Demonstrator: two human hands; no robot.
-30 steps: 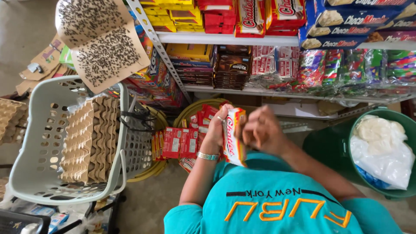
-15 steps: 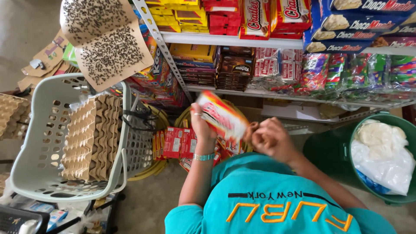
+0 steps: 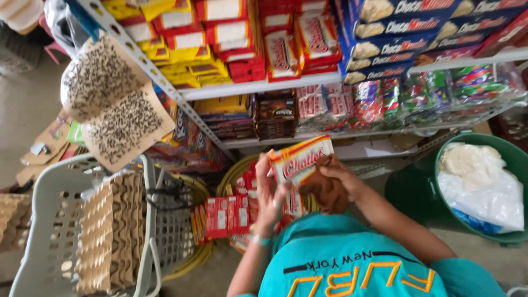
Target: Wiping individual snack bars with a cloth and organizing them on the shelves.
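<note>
My left hand (image 3: 268,193) grips a red and white snack packet (image 3: 301,159) by its left end and holds it face up in front of the lower shelf. My right hand (image 3: 342,179) rests against the packet's right end, closed on a brown cloth (image 3: 324,193) pressed to the pack. Below the hands, more red packets (image 3: 225,215) lie in a yellow round basket (image 3: 234,171) on the floor. My teal shirt (image 3: 341,264) fills the bottom of the view.
A metal shelf rack (image 3: 247,88) stacked with red, yellow and blue snack boxes rises ahead. A grey plastic basket (image 3: 47,231) with cardboard egg trays (image 3: 110,231) stands left. A green tub (image 3: 418,192) with white bags is right. Speckled fly paper (image 3: 110,104) hangs off the rack post.
The packet went from upright and edge-on to tilted with its face showing. My right hand with the cloth has moved onto its right end.
</note>
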